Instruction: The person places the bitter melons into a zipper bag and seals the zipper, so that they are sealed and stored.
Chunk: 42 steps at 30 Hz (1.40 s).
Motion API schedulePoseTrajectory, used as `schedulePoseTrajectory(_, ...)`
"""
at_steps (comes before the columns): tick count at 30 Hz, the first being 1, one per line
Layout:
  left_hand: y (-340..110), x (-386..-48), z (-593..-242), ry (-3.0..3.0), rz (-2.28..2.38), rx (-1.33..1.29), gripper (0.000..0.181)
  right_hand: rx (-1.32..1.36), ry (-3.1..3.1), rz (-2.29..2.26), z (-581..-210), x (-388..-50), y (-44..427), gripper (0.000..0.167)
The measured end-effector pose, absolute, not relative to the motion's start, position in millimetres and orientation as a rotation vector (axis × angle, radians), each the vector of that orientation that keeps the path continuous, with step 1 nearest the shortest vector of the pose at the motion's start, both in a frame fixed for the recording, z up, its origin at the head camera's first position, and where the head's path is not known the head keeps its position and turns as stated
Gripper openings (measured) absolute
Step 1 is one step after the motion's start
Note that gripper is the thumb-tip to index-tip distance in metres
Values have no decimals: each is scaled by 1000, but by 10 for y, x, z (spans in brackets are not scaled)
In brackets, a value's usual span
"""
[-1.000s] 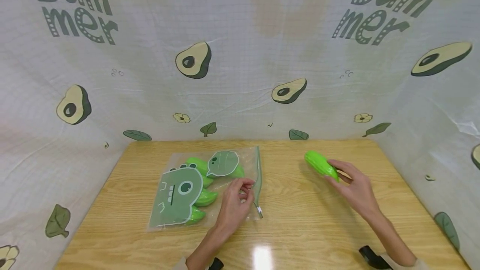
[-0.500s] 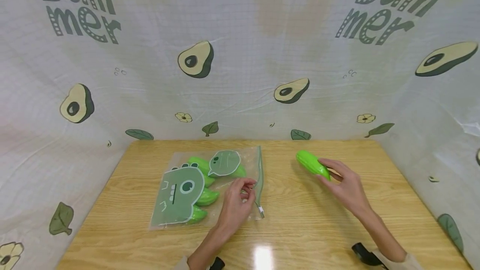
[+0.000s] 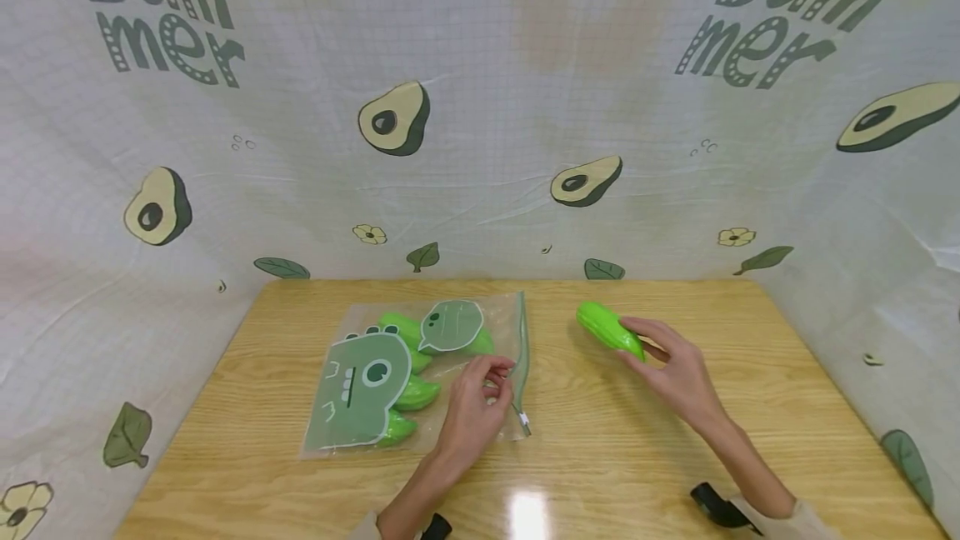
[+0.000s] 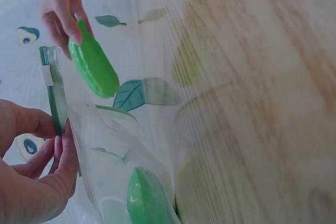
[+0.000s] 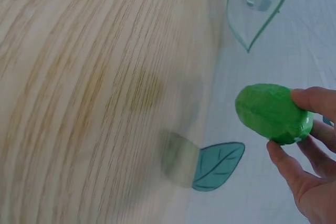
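A clear slider zip bag (image 3: 360,390) with a green monster print lies on the table, several green vegetable shapes inside it. My left hand (image 3: 476,407) pinches one lip of its green-edged mouth between thumb and fingers. The white slider (image 4: 46,75) sits near one end of that edge. In the right wrist view the bag's mouth (image 5: 257,38) gapes apart. To the right of the bag, my right hand (image 3: 675,369) holds a bright green, ridged toy cucumber (image 3: 606,327) by one end, above the table. Its free end points toward the back left.
The wooden table (image 3: 600,457) reaches back to a hanging pale cloth (image 3: 480,123) printed with avocados and leaves. The cloth also flanks the table at both sides. Bare wood lies between the bag and the right hand.
My right hand has moved left with the toy cucumber, closer to the bag. My left hand keeps its pinch on the bag's edge. The head view has shifted slightly.
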<state>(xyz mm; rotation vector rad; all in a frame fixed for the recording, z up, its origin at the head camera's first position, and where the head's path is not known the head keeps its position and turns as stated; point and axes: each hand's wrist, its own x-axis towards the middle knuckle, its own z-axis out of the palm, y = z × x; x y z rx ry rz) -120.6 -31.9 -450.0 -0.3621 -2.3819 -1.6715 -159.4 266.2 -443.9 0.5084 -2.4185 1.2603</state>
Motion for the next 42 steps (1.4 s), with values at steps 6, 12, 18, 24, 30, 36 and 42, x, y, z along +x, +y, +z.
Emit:
schedulePoseTrajectory(6,-316,-1201,-4508,-2374,-1669,-364,20,543,-2416,1272,-4458,-1614,2588,52)
schedulePoseTrajectory(12,-312,-1205,-4522,-2348,-1649,-391,22,560,-2412,1297,-4471,-1629,2526,51)
schedulePoseTrajectory(18,-319,-1199,-4520,-2344,-1672,-383,23,601,-2381,1315,-4463,-1632,2450,49)
schedulePoseTrajectory(24,-322,-1197,-4521,-2341,-1683,-381,23,628,-2386,1300,-4470,-1632,2380,50)
schedulePoseTrajectory(30,-311,-1205,-4523,-2360,-1672,-370,22,645,-2393,1324,-4474,-1643,2328,48)
schedulePoseTrajectory(36,-310,-1201,-4517,-2359,-1673,-374,21,657,-2407,1332,-4471,-1645,2279,47)
schedulePoseTrajectory(42,-307,-1199,-4540,-2337,-1666,-389,21,658,-2433,1365,-4482,-1635,2227,46)
